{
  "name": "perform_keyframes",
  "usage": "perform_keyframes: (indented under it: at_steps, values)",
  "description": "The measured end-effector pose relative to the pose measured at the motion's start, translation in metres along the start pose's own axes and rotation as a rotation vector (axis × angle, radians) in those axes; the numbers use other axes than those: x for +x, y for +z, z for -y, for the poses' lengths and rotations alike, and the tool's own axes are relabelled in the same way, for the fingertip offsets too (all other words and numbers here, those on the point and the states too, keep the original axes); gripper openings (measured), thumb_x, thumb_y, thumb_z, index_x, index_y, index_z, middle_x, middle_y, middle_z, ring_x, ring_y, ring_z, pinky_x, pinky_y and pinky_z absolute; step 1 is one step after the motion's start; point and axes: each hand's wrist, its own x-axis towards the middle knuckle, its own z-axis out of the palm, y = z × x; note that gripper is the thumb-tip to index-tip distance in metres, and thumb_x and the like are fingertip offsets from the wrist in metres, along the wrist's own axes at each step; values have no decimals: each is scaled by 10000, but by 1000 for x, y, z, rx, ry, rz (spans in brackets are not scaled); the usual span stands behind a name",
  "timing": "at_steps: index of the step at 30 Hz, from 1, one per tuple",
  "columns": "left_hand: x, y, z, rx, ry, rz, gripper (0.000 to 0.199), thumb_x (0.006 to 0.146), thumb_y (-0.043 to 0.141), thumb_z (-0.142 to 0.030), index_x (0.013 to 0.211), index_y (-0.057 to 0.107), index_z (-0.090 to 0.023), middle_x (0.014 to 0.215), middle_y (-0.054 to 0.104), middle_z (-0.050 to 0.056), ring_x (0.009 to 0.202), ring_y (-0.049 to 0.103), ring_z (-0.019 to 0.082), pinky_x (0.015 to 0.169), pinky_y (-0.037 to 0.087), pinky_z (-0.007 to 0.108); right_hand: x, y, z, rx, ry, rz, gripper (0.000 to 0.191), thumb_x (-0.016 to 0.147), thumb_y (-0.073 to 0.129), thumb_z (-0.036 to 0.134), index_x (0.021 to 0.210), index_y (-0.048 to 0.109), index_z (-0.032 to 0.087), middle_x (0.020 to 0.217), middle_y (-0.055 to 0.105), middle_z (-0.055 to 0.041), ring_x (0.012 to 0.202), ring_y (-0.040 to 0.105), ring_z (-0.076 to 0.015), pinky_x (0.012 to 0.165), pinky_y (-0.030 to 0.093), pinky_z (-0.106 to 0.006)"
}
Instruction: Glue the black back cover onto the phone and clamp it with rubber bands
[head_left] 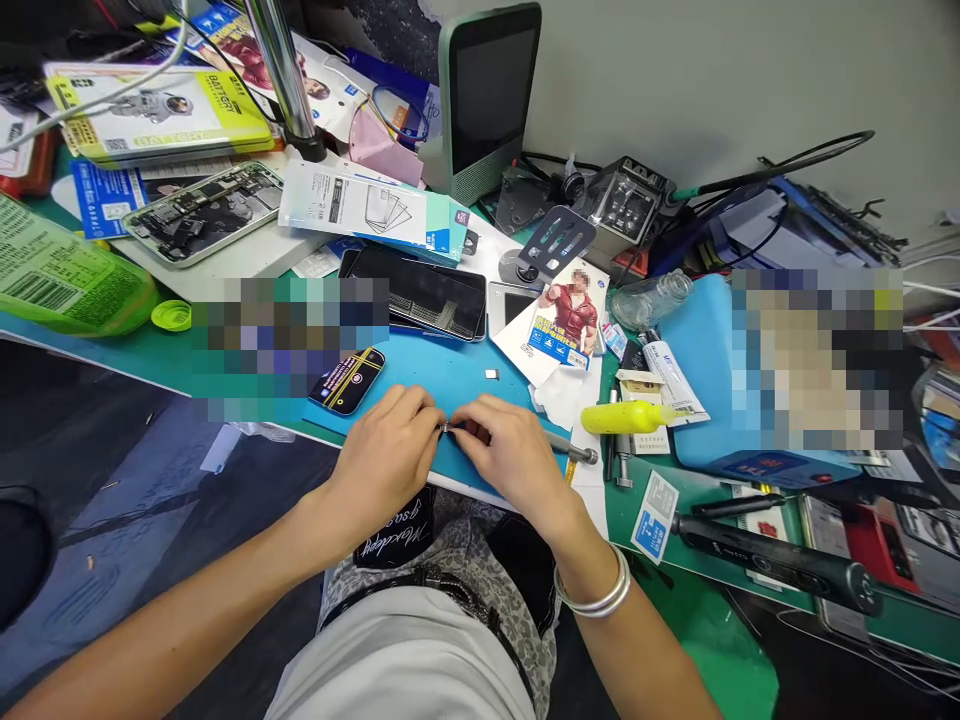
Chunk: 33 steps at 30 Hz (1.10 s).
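Note:
Over the front edge of a blue mat (442,370), my left hand (397,430) and my right hand (506,440) meet with fingertips pinched. Between them they hold a small silvery piece (448,428), too tiny and too covered by fingers to name exactly. Behind my right hand a small flat piece, pale with a dark end (492,375), lies on the mat. To the left of my left hand rests a black oval case with yellow lines (349,381). A grey-handled tool (574,447) pokes out beside my right hand, partly hidden by it.
A dark-screened phone (435,300) lies behind the mat, and an opened phone (206,210) sits further left. On the right are a yellow bottle (626,417), a white tube (675,380), a blue box (697,350) and a black electric screwdriver (780,560). A small monitor (491,95) stands behind.

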Motion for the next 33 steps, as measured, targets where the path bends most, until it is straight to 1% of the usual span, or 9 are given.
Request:
perform_keyframes:
  at_steps: [7, 11, 14, 16, 20, 23, 27, 30, 33]
  values:
    - [-2, -4, 3, -45, 85, 34, 190, 941, 431, -127, 975, 616, -149, 934, 661, 73, 870, 572, 231, 777, 490, 379, -9, 13, -2, 55, 32, -101, 65, 863, 639, 140, 881, 675, 192, 786, 646, -8, 687, 594, -138, 634, 417, -241]
    - [-2, -2, 8, -158, 101, -8, 146, 903, 543, -138, 1020, 626, -159, 945, 692, 58, 888, 611, 218, 778, 505, 347, -10, 16, -2, 89, 44, -122, 66, 866, 625, 141, 863, 673, 187, 780, 640, -13, 685, 587, -138, 630, 414, -241]
    - [2, -4, 10, -198, 97, -15, 149, 872, 575, -105, 977, 660, -168, 920, 713, 46, 859, 643, 202, 748, 512, 320, -10, 15, -2, 116, 55, -127, 79, 848, 619, 123, 870, 669, 181, 780, 639, -16, 676, 578, -137, 624, 412, -243]
    - [5, -7, 9, -208, 66, 14, 155, 850, 581, -84, 927, 678, -177, 884, 723, 34, 819, 660, 192, 723, 513, 306, -10, 14, -1, 142, 68, -128, 158, 816, 606, 85, 934, 656, 177, 774, 640, -6, 654, 572, -127, 611, 417, -235]
    - [11, -12, 5, -182, -17, 75, 166, 796, 601, -76, 879, 697, -184, 841, 733, 26, 790, 679, 201, 707, 516, 309, -10, 11, 3, 195, 81, -98, 478, 739, 588, 41, 1198, 571, 171, 733, 653, 33, 587, 570, -109, 589, 434, -223]
    - [13, -12, 3, -156, -41, 111, 170, 783, 591, -80, 863, 704, -179, 839, 734, 37, 802, 683, 214, 708, 516, 317, -8, 9, 5, 261, 96, -62, 607, 723, 566, 42, 1311, 482, 167, 872, 686, 4, 572, 594, -94, 600, 455, -230]
    - [15, -13, 2, -148, -46, 130, 170, 779, 583, -90, 854, 706, -181, 845, 736, 42, 803, 681, 217, 700, 505, 312, -8, 10, 4, 331, 103, -73, 500, 719, 582, 73, 1205, 519, 166, 995, 651, -34, 548, 597, -72, 583, 465, -227]
    - [17, -16, 2, -152, -48, 154, 165, 790, 570, -105, 854, 705, -175, 855, 739, 44, 794, 681, 211, 705, 497, 308, -8, 11, 2, 346, 120, -123, 381, 760, 570, 106, 1135, 550, 170, 849, 624, 6, 536, 584, -75, 578, 462, -222]
    - [18, -17, 2, -145, -38, 176, 168, 794, 552, -104, 838, 702, -165, 848, 738, 52, 803, 678, 221, 713, 486, 316, -8, 11, 1, 351, 125, -128, 458, 745, 548, 67, 1189, 553, 179, 720, 603, 46, 529, 579, -83, 586, 458, -222]
